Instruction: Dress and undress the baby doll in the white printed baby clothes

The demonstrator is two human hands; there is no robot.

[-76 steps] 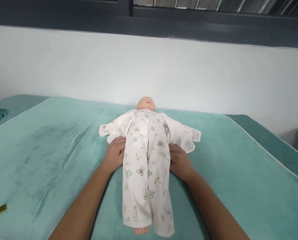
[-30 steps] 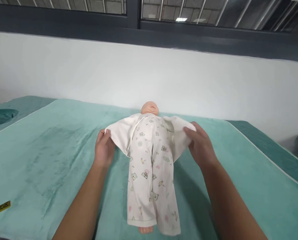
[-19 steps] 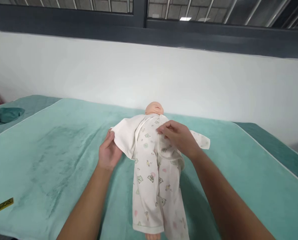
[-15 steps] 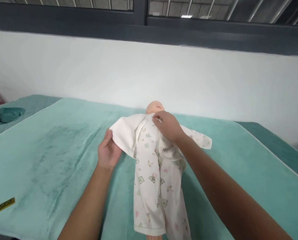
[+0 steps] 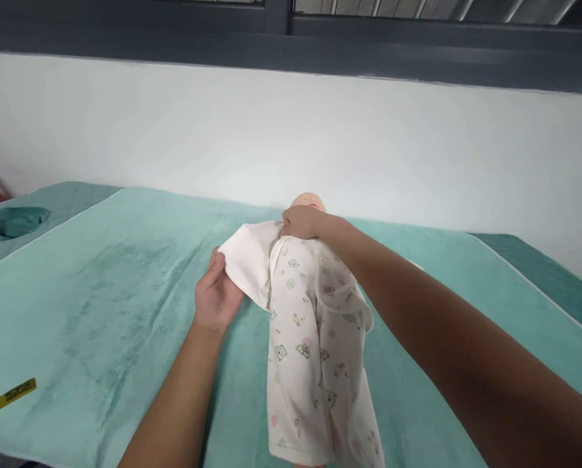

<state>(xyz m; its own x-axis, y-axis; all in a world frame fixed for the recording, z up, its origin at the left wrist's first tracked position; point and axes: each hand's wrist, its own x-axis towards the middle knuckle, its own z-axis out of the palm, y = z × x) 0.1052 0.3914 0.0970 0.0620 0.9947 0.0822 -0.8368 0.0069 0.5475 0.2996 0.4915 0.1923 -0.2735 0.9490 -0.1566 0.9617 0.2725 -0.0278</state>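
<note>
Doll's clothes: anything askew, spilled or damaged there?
Yes, the shirt looks lopsided: its right flap lies over the trousers, while the left hand holds the other flap out sideways. The right hand hides part of it. A yellow strip lies apart on the sheet. No spill or damage shows.

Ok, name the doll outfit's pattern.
The outfit: small green and pink cartoon prints on white, head view.

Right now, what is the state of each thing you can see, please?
Doll, lying face up
Jacket, one front held open, other folded over
Trousers, on the doll
Left hand, pinching jacket edge
Right hand, fingers curled near collar, grip unclear
Green cover, spread, creased
Yellow strip, lying flat
</note>
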